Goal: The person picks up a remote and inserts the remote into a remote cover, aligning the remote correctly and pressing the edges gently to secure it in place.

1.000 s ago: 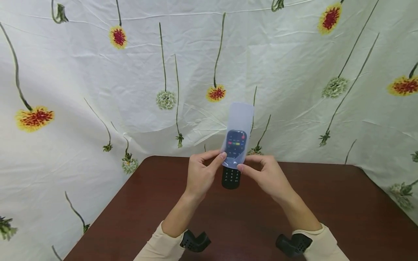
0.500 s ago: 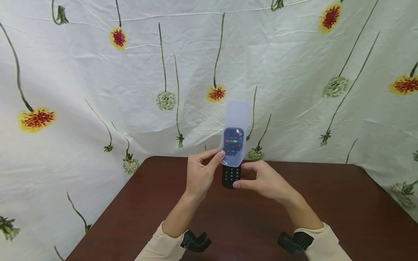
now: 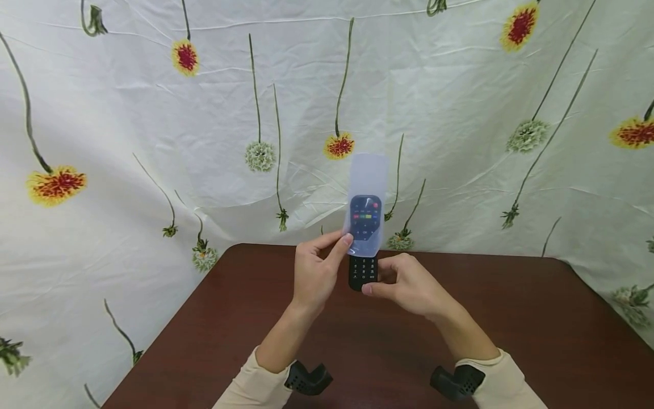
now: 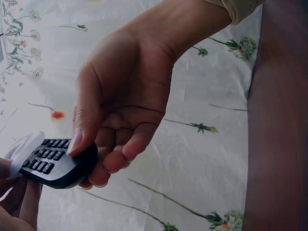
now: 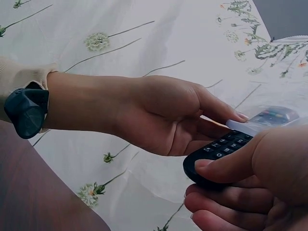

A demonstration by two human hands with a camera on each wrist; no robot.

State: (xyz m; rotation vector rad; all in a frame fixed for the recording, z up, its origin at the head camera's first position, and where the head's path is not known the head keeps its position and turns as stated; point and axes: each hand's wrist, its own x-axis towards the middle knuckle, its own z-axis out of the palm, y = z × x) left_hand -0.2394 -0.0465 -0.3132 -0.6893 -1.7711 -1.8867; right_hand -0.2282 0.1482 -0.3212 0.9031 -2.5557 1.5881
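Note:
A black remote control (image 3: 356, 271) is held up over the table, its upper part inside a clear, bluish plastic sleeve (image 3: 369, 173). Its number-key end sticks out of the sleeve's lower opening. My left hand (image 3: 315, 270) pinches the sleeve near that opening, on the left side, thumb in front. With thumb on the face and fingers behind, my right hand (image 3: 411, 287) grips the remote's bare lower end. The right wrist view shows the right thumb (image 5: 226, 166) lying across the keys. In the left wrist view the sleeve's edge (image 4: 30, 148) wraps the remote above the keys.
Below the hands is a dark reddish-brown table (image 3: 357, 346). A white cloth (image 3: 449, 91) printed with flowers hangs behind it and along its sides. Black wrist cameras sit on the left sleeve cuff (image 3: 271, 372) and on the right one.
My right hand has let go of the sleeve's right edge and moved down to grip the remote's lower end. The sleeve has straightened upright, and the remote has risen slightly. The left hand keeps its pinch.

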